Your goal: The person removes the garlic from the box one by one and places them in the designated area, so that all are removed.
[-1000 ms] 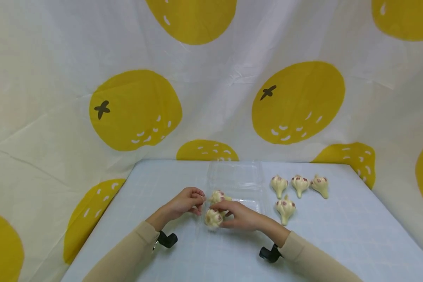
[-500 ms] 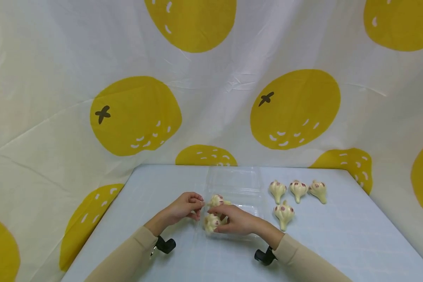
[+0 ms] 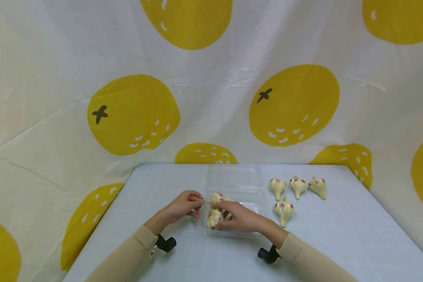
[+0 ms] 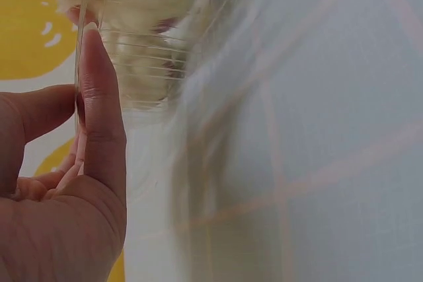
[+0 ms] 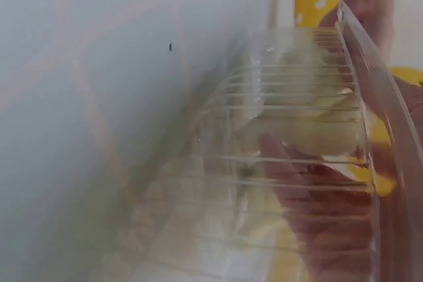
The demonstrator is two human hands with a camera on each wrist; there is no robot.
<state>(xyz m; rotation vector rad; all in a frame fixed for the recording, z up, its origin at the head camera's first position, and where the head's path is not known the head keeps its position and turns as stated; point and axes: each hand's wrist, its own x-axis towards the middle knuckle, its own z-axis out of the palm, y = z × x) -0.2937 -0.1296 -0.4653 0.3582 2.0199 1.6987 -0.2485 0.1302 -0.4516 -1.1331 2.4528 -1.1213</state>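
A clear plastic clamshell box lies on the table, its lid folded back. My left hand pinches the box's left rim; the left wrist view shows the thumb and forefinger meeting across it. Inside the box, my right hand holds a cream garlic bulb with purple marks, at the front left. Another garlic bulb lies just behind it, partly covered by the right fingers. Through the ribbed box wall, the right wrist view shows the right hand beside a bulb.
To the right of the box lie several more garlic bulbs: a back row with a left bulb, a middle bulb and a right bulb, plus a nearer one. A fruit-printed curtain hangs behind the table.
The garlic bulb in my right hand has shifted slightly right and back inside the box, closer to the other bulb. My left hand stays at the rim.
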